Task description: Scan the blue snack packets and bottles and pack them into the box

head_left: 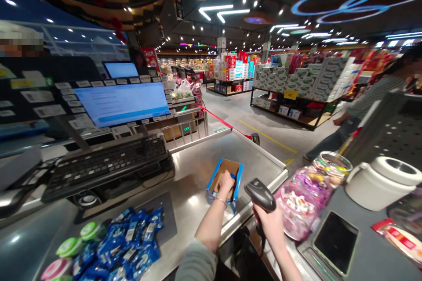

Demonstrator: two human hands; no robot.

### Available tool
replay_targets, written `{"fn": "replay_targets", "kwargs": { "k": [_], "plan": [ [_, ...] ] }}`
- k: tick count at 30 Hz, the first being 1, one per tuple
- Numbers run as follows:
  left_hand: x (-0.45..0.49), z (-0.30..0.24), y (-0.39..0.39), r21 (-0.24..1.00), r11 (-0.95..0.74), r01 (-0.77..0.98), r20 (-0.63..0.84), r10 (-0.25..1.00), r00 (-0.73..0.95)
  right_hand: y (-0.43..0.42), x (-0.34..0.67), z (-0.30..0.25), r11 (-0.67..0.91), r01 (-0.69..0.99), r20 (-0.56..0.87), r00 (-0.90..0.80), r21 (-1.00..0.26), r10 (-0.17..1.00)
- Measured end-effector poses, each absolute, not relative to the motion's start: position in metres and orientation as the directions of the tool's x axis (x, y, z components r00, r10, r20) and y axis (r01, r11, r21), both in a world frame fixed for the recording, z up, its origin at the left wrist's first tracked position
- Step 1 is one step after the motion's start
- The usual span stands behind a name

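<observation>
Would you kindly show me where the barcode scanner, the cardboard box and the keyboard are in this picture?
barcode scanner [260, 193]: head view, on its dark upper casing.
cardboard box [230, 169]: head view, on its brown inner wall.
keyboard [107, 164]: head view, on its keys.

Black barcode scanner [260, 194] angled downward; open blue-edged cardboard box [229, 173] upright

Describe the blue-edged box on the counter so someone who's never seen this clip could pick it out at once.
Start at the black keyboard of the checkout, then follow the steel counter to its front edge. There sits a small open cardboard box with blue edges. It's the one the left hand touches, right beside the black barcode scanner in the right hand.
</observation>
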State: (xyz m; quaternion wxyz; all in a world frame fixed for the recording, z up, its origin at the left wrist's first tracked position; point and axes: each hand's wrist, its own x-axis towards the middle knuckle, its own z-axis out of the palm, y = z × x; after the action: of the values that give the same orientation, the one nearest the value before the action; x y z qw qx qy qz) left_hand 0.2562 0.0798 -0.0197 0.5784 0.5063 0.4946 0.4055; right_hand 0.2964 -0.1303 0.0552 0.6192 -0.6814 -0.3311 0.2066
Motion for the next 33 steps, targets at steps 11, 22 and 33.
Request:
{"fn": "replay_targets", "kwargs": {
  "k": [11, 22, 33],
  "plan": [
    [0.154, 0.033, 0.028, 0.927, 0.012, -0.376, -0.081, 0.983, -0.167, -0.128, 0.264, 0.050, -0.023, 0.295, 0.166, 0.599, -0.955, 0.783],
    [0.064, 0.024, -0.023, 0.825, -0.055, -0.563, -0.228, 0.878, -0.420, -0.131, 0.189, 0.033, 0.071, 0.425, 0.206, 0.279, -0.902, 0.938],
    [0.051, 0.026, -0.027, 0.851, -0.099, -0.516, -0.186, 0.862, -0.473, -0.127, 0.180, 0.032, 0.059, 0.502, 0.213, 0.254, -0.863, 0.943]
  ]
}}
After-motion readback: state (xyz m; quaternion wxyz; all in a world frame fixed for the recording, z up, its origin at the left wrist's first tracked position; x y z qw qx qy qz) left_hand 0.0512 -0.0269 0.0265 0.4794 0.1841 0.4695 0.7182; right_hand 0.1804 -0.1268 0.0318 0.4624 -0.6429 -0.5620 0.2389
